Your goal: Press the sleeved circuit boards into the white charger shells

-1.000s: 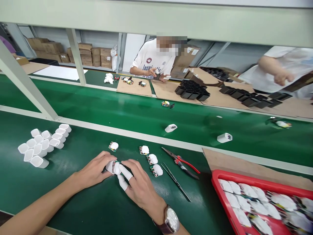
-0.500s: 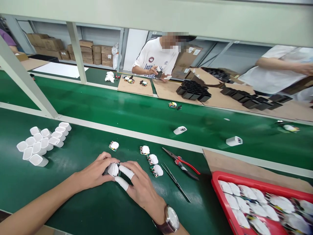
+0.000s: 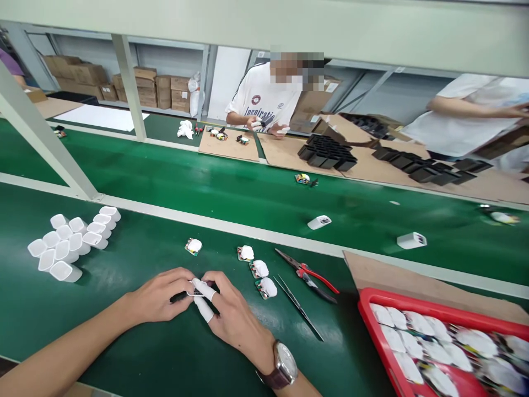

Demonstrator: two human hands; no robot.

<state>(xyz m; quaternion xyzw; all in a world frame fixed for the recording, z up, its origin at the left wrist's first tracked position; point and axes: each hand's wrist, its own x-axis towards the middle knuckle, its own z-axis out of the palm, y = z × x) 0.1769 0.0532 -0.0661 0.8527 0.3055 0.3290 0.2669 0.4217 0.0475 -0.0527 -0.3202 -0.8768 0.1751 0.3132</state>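
Both hands meet over the green bench (image 3: pixel 124 353) around a small white plastic case (image 3: pixel 195 293), mostly covered by fingers. My left hand (image 3: pixel 163 295) grips it from the left, and a dark patch shows under those fingers. With white finger cots on two fingers, my right hand (image 3: pixel 235 317) pinches its right end. Just beyond lies one circuit board with a white pad (image 3: pixel 194 246). Three similar boards (image 3: pixel 259 269) line up right of it. Tweezers (image 3: pixel 300 309) and red-handled pliers (image 3: pixel 306 273) rest beside them.
White cases (image 3: pixel 61 250) stand grouped at left. A red tray (image 3: pixel 366 300) of padded boards is at right, by cardboard (image 3: pixel 384 275). Beyond a pale rail, a green conveyor (image 3: pixel 165 176) carries cases and boards. Across it are co-workers (image 3: pixel 264 94) and black housings (image 3: pixel 326 151). A frame post (image 3: pixel 49 132) slants at left.
My left fingers have closed further over the case, and its padded end is no longer visible. My right hand has shifted slightly left. Items on the conveyor have moved right.
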